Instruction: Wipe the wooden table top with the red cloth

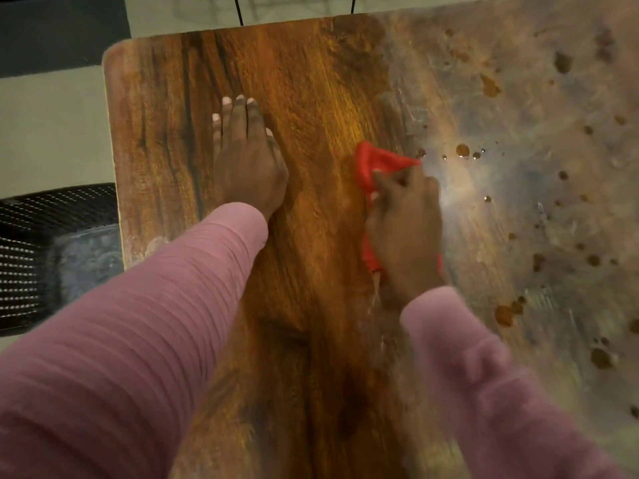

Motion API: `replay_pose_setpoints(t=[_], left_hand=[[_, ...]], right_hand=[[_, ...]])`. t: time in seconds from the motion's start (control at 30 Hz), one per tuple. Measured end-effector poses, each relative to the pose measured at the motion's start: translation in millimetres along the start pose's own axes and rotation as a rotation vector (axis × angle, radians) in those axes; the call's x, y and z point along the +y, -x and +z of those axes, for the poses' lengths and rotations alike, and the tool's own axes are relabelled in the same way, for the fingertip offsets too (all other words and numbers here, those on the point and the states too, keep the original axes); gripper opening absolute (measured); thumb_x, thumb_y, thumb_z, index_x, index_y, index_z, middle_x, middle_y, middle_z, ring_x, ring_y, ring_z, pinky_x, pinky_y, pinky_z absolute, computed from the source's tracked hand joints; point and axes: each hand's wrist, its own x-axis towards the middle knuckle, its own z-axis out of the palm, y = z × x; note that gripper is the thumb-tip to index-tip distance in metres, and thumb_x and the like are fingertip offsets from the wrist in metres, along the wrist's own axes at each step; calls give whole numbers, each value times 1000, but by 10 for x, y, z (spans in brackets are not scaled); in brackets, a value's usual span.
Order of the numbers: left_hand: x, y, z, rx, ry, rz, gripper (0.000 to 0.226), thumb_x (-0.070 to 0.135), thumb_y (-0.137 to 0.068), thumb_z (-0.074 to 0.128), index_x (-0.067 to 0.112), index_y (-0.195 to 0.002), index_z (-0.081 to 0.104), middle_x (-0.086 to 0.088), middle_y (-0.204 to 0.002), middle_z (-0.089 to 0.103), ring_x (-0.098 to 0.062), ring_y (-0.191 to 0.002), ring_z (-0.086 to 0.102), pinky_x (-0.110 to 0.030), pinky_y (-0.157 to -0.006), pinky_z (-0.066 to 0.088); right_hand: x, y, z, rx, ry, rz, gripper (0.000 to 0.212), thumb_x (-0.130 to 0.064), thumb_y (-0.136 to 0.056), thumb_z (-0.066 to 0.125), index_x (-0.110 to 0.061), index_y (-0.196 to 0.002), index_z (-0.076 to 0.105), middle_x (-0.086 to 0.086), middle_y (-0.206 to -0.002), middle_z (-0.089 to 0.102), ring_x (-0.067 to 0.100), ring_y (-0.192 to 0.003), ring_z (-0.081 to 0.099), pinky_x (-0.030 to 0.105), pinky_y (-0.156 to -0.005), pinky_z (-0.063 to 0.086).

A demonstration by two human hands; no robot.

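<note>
The wooden table top (311, 81) fills most of the view. Its left part looks dark and glossy; its right part is dull, greyish and smeared. My right hand (404, 233) is shut on the red cloth (377, 164), pressing it onto the wood near the middle, at the border between the glossy and dull areas. Red cloth shows beyond my fingers and under my palm. My left hand (247, 157) lies flat on the table to the left of the cloth, fingers together and pointing away from me, holding nothing.
Brown drops and splashes (462, 150) dot the dull right side of the table. A black mesh chair (52, 257) stands beside the table's left edge. Pale floor and a dark rug (62, 29) lie beyond the far left corner.
</note>
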Motion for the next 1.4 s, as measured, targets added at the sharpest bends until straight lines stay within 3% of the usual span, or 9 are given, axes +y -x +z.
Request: replay_pose_setpoints(t=[0.17,0.43,0.67,0.83,0.93,1.07,1.17,1.33,1.4], left_hand=[[32,529,-93,64,74,9,50,21,-100,24,0,-145,30,-14,-154,27,-28,-145,16,-37,-120,4],[272,1475,-70,-68,-36,-9,53,25,-98,21,3,-147,27,-16,-156,21,-31,-146,11,-45,-119,7],[284,1580,-55,-97,0,10,54,24,-99,17,3,-149,20,-13,-158,15,-23,-147,4,-36,-120,1],[289,1581,-85,-123,42,-4,56,25,-97,14,2,-149,19,-13,-158,15,-23,-147,4,-35,-120,-1],[287,1583,-102,-113,28,25,56,23,-97,16,0,-148,22,-14,-157,18,-25,-147,7,-35,-120,0],[297,1616,-112,-139,-18,48,54,23,-99,18,2,-149,19,-12,-158,15,-24,-147,4,-35,-119,-3],[299,1587,-99,-141,-31,29,52,23,-101,19,4,-149,17,-11,-159,12,-24,-147,2,-34,-118,-6],[284,1588,-126,-143,-23,40,51,21,-101,23,4,-149,21,-11,-159,15,-24,-147,5,-35,-119,-3],[266,1604,-144,-152,-22,51,51,22,-101,21,4,-149,19,-10,-159,14,-24,-147,3,-34,-119,-4]], right_hand=[[5,-49,-59,18,-14,186,33,-11,-85,50,-19,-113,67,11,-117,52,32,-113,44,44,-92,45],[-153,957,-163,-133,-149,-211,35,-14,-85,51,-15,-117,67,10,-110,61,32,-95,53,40,-81,45],[404,537,-281,28,-87,133,35,-11,-83,54,-13,-115,68,11,-107,59,33,-99,49,40,-84,45],[-82,1187,-243,-105,-180,-171,38,-10,-81,50,-12,-114,69,10,-105,62,31,-92,52,39,-78,44],[91,1192,-309,-140,-142,-255,36,-11,-83,51,-13,-116,68,9,-106,63,32,-91,53,42,-76,46],[450,906,-379,-1,-25,45,35,-11,-84,53,-14,-115,69,9,-105,61,33,-95,51,43,-81,47],[153,983,-332,46,-75,193,36,-13,-80,52,-15,-111,70,10,-103,60,33,-98,51,41,-81,47],[-178,1663,-343,-110,-154,-172,34,-10,-80,53,-12,-109,70,9,-102,63,31,-88,52,37,-77,45],[108,1570,-417,-91,-78,-173,31,-9,-82,57,-12,-109,70,10,-103,63,33,-90,54,39,-78,46]])
